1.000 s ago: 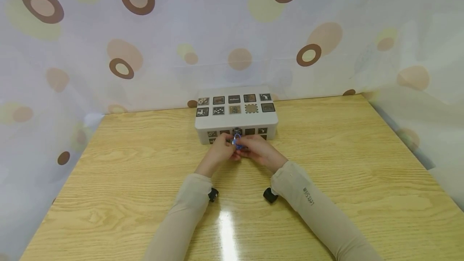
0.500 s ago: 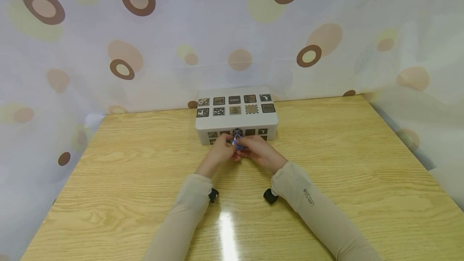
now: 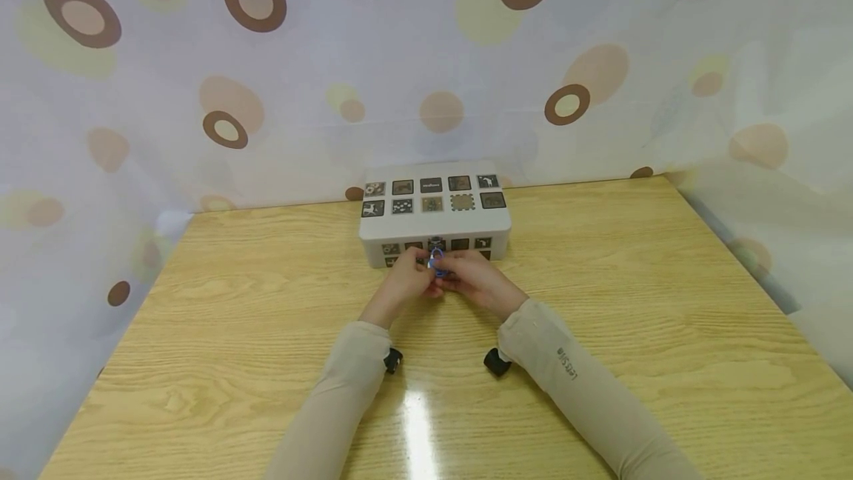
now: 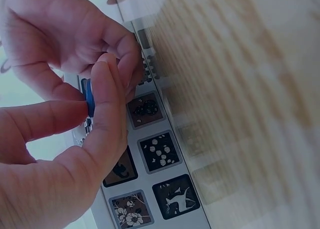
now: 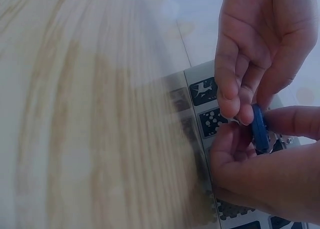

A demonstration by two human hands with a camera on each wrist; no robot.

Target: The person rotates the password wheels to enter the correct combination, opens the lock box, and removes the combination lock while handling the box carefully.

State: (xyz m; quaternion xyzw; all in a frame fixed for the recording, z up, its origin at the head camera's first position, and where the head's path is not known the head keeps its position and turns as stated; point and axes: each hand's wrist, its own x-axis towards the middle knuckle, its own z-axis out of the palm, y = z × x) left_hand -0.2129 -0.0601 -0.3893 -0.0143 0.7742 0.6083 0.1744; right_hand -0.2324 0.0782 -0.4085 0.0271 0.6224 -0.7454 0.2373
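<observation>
A small blue padlock sits between both hands at the front of a white box, just below its metal clasp. My left hand pinches the padlock from the left; in the left wrist view the thumb and forefinger close on its blue body. From the other side my right hand grips it too, thumb against its face in the right wrist view, where the blue edge of the padlock shows. Fingers hide much of the lock and the box front behind it.
The box bears dark square pictures on lid and sides and stands at the back of the wooden table. Behind it hangs a white curtain with brown and yellow circles. Black wrist devices sit under the sleeves.
</observation>
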